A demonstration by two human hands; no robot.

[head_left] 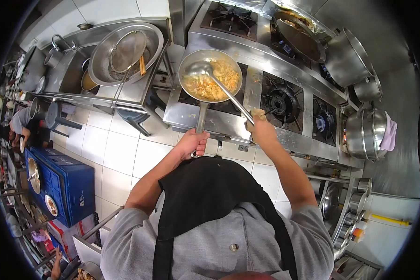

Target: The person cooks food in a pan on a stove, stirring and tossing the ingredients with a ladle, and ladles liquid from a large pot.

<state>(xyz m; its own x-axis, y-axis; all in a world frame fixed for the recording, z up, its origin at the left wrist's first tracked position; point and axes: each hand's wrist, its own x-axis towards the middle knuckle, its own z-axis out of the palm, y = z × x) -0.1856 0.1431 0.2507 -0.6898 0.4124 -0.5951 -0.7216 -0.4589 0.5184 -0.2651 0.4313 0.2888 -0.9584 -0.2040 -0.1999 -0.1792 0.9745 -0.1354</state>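
My left hand (194, 143) is closed round the long handle of a metal frying pan (202, 112), which sits over the left front burner of the stove. Shredded, noodle-like food with orange bits (223, 77) fills much of the pan. In my right hand (263, 130) is the long handle of a steel ladle (232, 97), with a tan cloth (258, 115) at the grip. The ladle's bowl rests at the upper left inside the pan, touching the food. What lies under the pan is mostly hidden.
Right of the pan are a black burner (279, 103) and a lit burner (321, 122). A dark wok (299, 37) and a large pot (349, 58) stand behind. At left, a steel basin (97, 63) holds a strainer (126, 52); a blue box (63, 186) stands below. Another person (22, 122) bends at far left.
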